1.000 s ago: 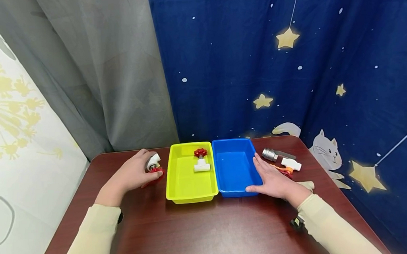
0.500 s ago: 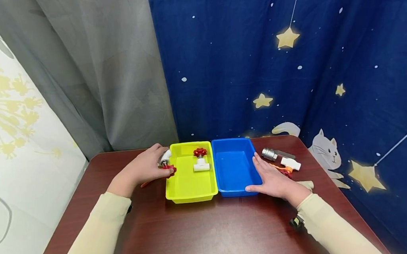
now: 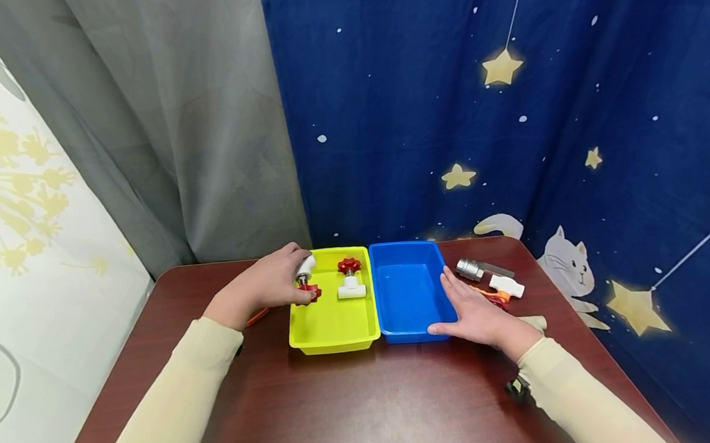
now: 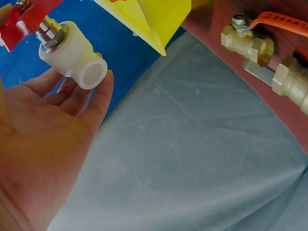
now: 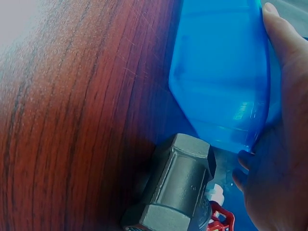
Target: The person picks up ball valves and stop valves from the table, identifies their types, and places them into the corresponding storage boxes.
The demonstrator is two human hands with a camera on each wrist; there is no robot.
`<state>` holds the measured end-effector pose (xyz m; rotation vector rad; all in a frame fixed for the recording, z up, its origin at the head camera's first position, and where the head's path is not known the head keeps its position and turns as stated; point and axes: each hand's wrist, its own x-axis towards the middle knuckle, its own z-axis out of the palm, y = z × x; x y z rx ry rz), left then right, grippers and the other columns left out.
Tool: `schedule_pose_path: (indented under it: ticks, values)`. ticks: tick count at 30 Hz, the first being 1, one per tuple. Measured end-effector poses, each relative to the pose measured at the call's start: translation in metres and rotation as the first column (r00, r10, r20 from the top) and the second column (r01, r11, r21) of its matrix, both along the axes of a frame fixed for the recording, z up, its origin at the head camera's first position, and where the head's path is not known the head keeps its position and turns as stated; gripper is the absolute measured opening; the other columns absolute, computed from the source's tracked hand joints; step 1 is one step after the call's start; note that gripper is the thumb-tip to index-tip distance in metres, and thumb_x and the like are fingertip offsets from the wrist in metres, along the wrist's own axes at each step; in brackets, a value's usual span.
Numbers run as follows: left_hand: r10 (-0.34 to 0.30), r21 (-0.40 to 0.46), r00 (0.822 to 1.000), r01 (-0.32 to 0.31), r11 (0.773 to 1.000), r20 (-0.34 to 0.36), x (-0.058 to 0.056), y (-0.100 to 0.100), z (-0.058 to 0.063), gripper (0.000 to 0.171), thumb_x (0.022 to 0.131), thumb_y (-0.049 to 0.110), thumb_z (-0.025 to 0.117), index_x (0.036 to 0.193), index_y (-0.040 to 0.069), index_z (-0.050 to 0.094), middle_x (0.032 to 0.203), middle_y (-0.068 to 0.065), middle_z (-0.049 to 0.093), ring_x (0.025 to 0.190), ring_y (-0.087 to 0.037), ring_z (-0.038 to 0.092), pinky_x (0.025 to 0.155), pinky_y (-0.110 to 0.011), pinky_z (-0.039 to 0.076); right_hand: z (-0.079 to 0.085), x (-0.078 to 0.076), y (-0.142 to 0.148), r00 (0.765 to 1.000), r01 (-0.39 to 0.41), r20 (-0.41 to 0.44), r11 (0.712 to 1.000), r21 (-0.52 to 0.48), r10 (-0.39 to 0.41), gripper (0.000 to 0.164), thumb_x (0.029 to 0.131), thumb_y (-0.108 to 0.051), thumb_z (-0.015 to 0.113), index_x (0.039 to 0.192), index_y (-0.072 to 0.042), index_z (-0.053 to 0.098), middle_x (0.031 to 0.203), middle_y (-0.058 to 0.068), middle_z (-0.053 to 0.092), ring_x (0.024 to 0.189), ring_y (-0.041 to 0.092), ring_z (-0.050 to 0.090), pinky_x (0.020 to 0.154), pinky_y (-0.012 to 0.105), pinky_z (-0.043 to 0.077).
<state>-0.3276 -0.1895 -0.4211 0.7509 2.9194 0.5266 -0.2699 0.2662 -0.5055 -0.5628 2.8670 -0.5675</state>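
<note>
My left hand (image 3: 275,283) grips a white plastic valve (image 4: 72,53) with a red handwheel (image 3: 309,294). It hovers over the left side of the yellow tray (image 3: 333,346). Fingers lie along the white body in the left wrist view, with the thumb near the red wheel. A second white valve with a red wheel (image 3: 351,288) lies inside that tray. My right hand (image 3: 478,313), fingers straight and thumb spread, rests at the right rim of the blue tray (image 3: 414,338); nothing is gripped there.
Brass ball valves (image 4: 248,43), one with an orange lever, lie left of the yellow tray. Right of the blue tray are a silver metal fitting (image 3: 470,269), a white plastic piece (image 3: 507,285) and a beige piece (image 3: 535,322). A grey hexagonal fitting (image 5: 178,183) sits near my right hand.
My left hand has carried the white valve rightward from the table to over the yellow tray, uncovering an orange lever behind it. The right hand has stayed in place.
</note>
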Motion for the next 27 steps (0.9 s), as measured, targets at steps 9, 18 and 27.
schedule_pose_path:
  ticks: [9,18,27]
  values:
    - [-0.022,-0.037,1.000,0.022,0.999,0.001,-0.009,0.009,0.004,0.089,0.082,0.052,0.089,0.154,0.010,0.058,0.136,-0.006,0.058,0.108,-0.024,0.063,0.096,-0.044,0.061,0.000,0.001,0.000,1.000,0.001,0.001,1.000,-0.002,-0.001,0.124,0.096,-0.077,0.067,0.177,-0.003,0.010,0.186,0.014,0.000,0.167,0.050,0.012,0.125,0.077,0.023]
    - [-0.047,-0.063,0.999,0.047,0.997,-0.001,-0.014,0.015,0.009,0.090,0.083,0.054,0.086,0.155,0.008,0.057,0.136,-0.008,0.058,0.107,-0.026,0.063,0.094,-0.044,0.060,-0.001,-0.001,0.000,1.000,-0.005,-0.009,1.000,-0.001,0.005,0.122,0.098,-0.073,0.069,0.177,-0.002,0.010,0.186,0.015,0.000,0.167,0.050,0.013,0.125,0.077,0.023]
    - [-0.037,-0.085,0.998,0.042,0.995,0.054,-0.016,0.022,0.014,0.087,0.083,0.050,0.090,0.151,0.008,0.057,0.130,-0.008,0.058,0.104,-0.025,0.063,0.093,-0.042,0.061,-0.001,0.000,0.000,1.000,-0.006,-0.015,1.000,-0.003,0.006,0.120,0.098,-0.071,0.070,0.176,-0.001,0.011,0.186,0.016,0.001,0.167,0.051,0.013,0.125,0.077,0.023]
